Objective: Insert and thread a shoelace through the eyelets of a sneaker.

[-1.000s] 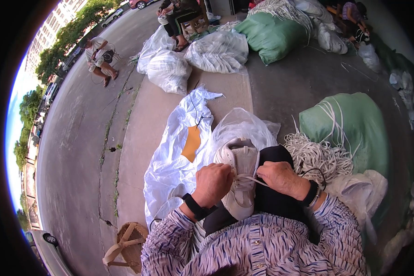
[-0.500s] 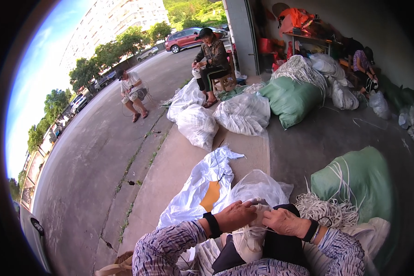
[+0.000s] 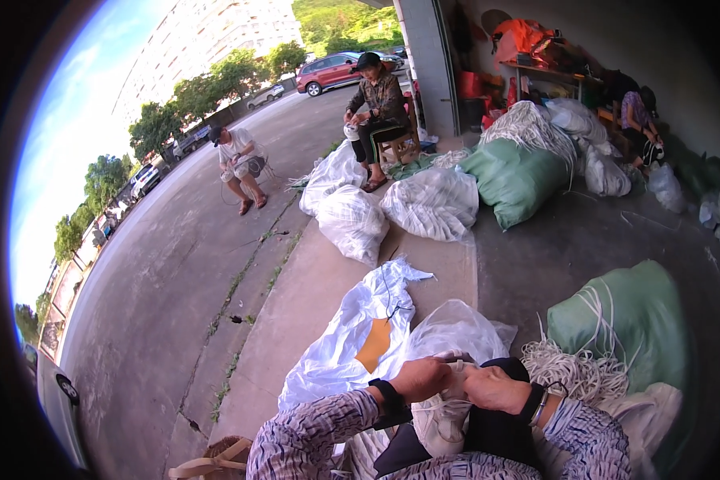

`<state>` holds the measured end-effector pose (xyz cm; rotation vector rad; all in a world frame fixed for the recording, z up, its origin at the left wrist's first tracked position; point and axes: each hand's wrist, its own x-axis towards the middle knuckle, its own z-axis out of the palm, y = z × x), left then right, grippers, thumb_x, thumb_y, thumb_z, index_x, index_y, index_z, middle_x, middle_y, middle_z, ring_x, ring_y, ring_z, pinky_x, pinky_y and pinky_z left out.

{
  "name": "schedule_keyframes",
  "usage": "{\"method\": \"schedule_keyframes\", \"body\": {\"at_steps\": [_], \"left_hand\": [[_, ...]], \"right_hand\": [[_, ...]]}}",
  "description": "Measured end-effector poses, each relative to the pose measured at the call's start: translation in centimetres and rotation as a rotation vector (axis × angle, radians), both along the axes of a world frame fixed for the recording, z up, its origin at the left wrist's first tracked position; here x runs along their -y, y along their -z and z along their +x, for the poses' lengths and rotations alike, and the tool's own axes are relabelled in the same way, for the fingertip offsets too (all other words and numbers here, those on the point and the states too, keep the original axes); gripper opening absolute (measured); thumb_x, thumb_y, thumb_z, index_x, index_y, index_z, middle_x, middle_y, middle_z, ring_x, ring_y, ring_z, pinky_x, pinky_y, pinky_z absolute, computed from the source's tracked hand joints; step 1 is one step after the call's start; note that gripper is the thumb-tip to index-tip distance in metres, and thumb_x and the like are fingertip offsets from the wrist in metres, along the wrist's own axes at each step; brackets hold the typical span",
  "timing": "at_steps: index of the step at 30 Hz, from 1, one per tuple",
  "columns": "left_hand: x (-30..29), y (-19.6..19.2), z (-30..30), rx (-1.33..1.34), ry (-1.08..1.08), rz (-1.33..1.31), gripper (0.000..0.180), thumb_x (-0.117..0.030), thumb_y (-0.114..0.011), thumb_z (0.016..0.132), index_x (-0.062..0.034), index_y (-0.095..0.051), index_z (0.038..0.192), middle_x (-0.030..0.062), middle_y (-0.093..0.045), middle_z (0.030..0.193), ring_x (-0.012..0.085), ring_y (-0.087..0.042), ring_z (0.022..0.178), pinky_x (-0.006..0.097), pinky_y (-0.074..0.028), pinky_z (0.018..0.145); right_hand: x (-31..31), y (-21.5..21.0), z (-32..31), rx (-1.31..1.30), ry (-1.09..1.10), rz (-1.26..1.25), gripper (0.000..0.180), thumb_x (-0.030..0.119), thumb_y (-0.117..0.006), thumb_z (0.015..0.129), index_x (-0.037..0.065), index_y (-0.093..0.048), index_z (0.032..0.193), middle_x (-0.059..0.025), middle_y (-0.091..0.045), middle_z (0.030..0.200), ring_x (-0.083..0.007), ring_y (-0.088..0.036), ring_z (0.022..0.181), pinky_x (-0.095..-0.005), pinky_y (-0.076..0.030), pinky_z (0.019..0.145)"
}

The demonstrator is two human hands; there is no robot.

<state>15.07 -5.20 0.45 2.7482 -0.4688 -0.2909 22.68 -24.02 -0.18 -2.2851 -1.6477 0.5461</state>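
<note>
A cream lace-up shoe (image 3: 440, 428) rests on my lap with its toe toward me. At its ankle opening my left hand (image 3: 424, 378) is closed, fingers gripping the upper edge. My right hand (image 3: 494, 390) is closed against the other side of that opening; its fingertips are hidden, so what they pinch cannot be made out. Dark cloth (image 3: 496, 428) covers my lap under the shoe. Just beyond my hands lies a clear plastic bag (image 3: 460, 330), with a white woven sack (image 3: 340, 340) and a tan-orange flat piece (image 3: 374, 346) to its left.
A bundle of white laces (image 3: 568, 368) lies to the right, against a green sack (image 3: 632, 320). Farther off are white sacks (image 3: 432, 204) and another green sack (image 3: 520, 180). A seated person (image 3: 380, 108) handles a shoe; two others sit farther away. A basket (image 3: 216, 460) stands lower left.
My hands have drawn closer together at the shoe's opening, and my right hand has turned so that its back covers its fingers. The whole view has shifted slightly.
</note>
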Motion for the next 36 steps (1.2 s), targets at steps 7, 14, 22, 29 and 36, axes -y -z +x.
{"method": "schedule_keyframes", "body": {"at_steps": [7, 14, 22, 29, 36], "left_hand": [[0.5, -1.0, -2.4, 0.099, -0.082, -0.274, 0.014, -0.02, -0.062, 0.08, -0.0067, -0.061, 0.084, 0.0106, -0.056, 0.084, 0.0283, -0.055, 0.093, 0.039, -0.048, 0.077], [1.1, -0.9, -2.5, -0.15, -0.5, -1.201, 0.012, -0.016, -0.054, 0.094, -0.0043, -0.057, 0.092, -0.0037, -0.054, 0.085, 0.0044, -0.048, 0.081, 0.022, -0.043, 0.075], [0.9, -2.0, -1.5, 0.219, -0.183, -0.204, 0.013, -0.01, -0.069, 0.074, -0.0115, -0.069, 0.087, 0.0062, -0.06, 0.082, 0.0241, -0.062, 0.075, 0.032, -0.051, 0.066], [2.1, -4.3, -1.1, 0.222, 0.009, 0.108, 0.009, -0.009, -0.065, 0.072, -0.0113, -0.063, 0.081, 0.0068, -0.057, 0.088, 0.0268, -0.061, 0.08, 0.036, -0.052, 0.065], [2.8, -4.1, 0.3, 0.073, 0.048, 0.331, 0.009, -0.01, -0.062, 0.071, -0.0091, -0.063, 0.08, 0.0081, -0.057, 0.089, 0.0263, -0.06, 0.086, 0.038, -0.05, 0.065]], "right_hand": [[0.6, -0.3, -2.5, 0.131, 0.074, 0.057, 0.013, 0.005, -0.057, 0.072, -0.001, -0.063, 0.082, -0.017, -0.055, 0.087, -0.0349, -0.061, 0.078, -0.0407, -0.05, 0.067], [0.9, -2.4, 1.3, -0.605, 0.482, 0.971, 0.012, 0.012, -0.059, 0.084, 0.0, -0.06, 0.084, -0.011, -0.061, 0.09, -0.0214, -0.06, 0.089, -0.0366, -0.048, 0.076], [3.6, 1.7, 0.6, -1.282, 0.821, 0.663, 0.014, 0.013, -0.052, 0.089, 0.002, -0.053, 0.097, -0.0035, -0.059, 0.07, -0.0077, -0.054, 0.051, -0.0207, -0.048, 0.047], [4.6, 2.8, 1.0, -1.457, 0.691, 0.764, 0.021, 0.008, -0.051, 0.089, -0.002, -0.058, 0.105, -0.0061, -0.063, 0.08, -0.006, -0.057, 0.056, -0.019, -0.049, 0.051], [4.2, 2.8, 0.1, -1.258, 0.663, 0.692, 0.02, 0.009, -0.052, 0.088, -0.001, -0.062, 0.101, -0.0021, -0.061, 0.072, -0.0025, -0.052, 0.05, -0.0154, -0.04, 0.042]]}}
